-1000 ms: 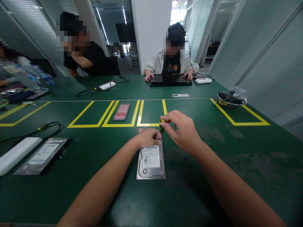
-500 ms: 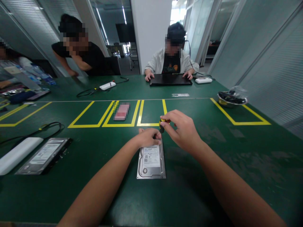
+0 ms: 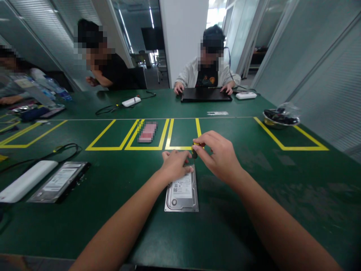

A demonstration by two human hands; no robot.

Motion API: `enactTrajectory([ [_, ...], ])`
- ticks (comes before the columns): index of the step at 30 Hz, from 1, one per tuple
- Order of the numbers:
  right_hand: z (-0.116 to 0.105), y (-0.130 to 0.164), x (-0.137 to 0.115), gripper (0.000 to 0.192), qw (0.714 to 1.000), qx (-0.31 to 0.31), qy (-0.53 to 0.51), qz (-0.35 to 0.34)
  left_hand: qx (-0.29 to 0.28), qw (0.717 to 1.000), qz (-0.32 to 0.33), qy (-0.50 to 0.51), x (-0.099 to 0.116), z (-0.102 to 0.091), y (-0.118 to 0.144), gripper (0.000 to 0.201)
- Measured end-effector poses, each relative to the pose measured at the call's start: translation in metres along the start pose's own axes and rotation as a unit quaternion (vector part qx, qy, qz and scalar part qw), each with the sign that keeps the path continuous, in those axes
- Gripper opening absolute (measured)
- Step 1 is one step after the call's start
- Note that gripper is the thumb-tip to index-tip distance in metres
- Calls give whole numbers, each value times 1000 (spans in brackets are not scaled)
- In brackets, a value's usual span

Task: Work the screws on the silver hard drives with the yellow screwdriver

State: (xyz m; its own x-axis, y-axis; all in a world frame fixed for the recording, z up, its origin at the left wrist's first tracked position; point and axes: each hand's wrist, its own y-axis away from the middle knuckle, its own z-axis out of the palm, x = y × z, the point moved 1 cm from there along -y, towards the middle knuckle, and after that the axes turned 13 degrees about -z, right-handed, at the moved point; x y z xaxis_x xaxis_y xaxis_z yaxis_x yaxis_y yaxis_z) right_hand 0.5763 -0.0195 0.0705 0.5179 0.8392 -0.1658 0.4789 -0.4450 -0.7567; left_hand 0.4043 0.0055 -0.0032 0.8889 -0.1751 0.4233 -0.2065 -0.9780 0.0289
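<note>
A silver hard drive (image 3: 184, 201) with a white label lies on the green table in front of me. Across its far end rests my left hand (image 3: 176, 165), gripping it, with the thumb near the right edge and the fingers bent past the far edge. My right hand (image 3: 218, 152) pinches the short yellow-and-black handle of a screwdriver (image 3: 194, 151) between thumb and fingertips. The screwdriver stands upright, its thin shaft pointing down at the drive's far right corner. Whether the tip sits in a screw is too small to tell.
Left of me lie another hard drive (image 3: 60, 180), a white power bank (image 3: 28, 180) and a black cable (image 3: 67, 148). Yellow tape (image 3: 146, 148) marks areas on the table. A bowl (image 3: 282, 118) stands far right. Across the table, a person's hands hold a black panel (image 3: 205, 95).
My left fingers have straightened and lifted slightly on the drive. The right hand still holds the screwdriver at the same corner. The view has shifted a little.
</note>
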Motion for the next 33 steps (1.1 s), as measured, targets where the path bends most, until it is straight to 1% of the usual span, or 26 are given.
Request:
enactTrajectory([
  [2, 0, 0, 0, 6, 1000, 2, 2, 2, 64, 998, -27, -1, 0, -1, 11, 53],
  [3, 0, 0, -1, 6, 1000, 2, 1, 2, 87, 995, -42, 8, -1, 0, 16, 59],
  [5, -1, 0, -1, 6, 1000, 3, -4, 1, 109, 988, -87, 60, -5, 4, 23, 66],
  [6, -1, 0, -2, 7, 1000, 3, -7, 0, 118, 980, -119, 108, -9, 7, 24, 65],
  [7, -1, 1, -2, 7, 1000, 3, -10, -1, 133, 964, -154, 169, -13, 11, 25, 59],
  [8, -1, 1, -2, 8, 1000, 4, -12, 0, 157, 939, -188, 241, -18, 15, 25, 50],
  [9, -1, 0, -2, 8, 1000, 3, -13, 1, 186, 905, -213, 317, -22, 18, 24, 41],
  [11, -1, 0, -3, 7, 1000, 1, -14, 4, 234, 837, -229, 440, -32, 25, 20, 27],
  [12, -1, -1, -3, 6, 1000, 0, -15, 4, 246, 817, -223, 472, -37, 28, 18, 23],
  [13, -1, -1, -3, 6, 1000, -2, -17, 4, 252, 811, -213, 483, -41, 30, 17, 19],
  [15, -1, -2, -3, 6, 1000, -6, -20, 2, 249, 827, -195, 465, -48, 34, 14, 13],
  [18, -2, -2, -4, 8, 1000, -9, -22, 3, 230, 848, -178, 443, -53, 37, 12, 10],
  [26, -2, -1, -4, 7, 1000, -6, -22, 6, 210, 869, -164, 418, -48, 36, 11, 12],
  [33, -1, -1, -4, 7, 1000, 3, -27, 11, 196, 874, -158, 416, -49, 36, 12, 11],
])
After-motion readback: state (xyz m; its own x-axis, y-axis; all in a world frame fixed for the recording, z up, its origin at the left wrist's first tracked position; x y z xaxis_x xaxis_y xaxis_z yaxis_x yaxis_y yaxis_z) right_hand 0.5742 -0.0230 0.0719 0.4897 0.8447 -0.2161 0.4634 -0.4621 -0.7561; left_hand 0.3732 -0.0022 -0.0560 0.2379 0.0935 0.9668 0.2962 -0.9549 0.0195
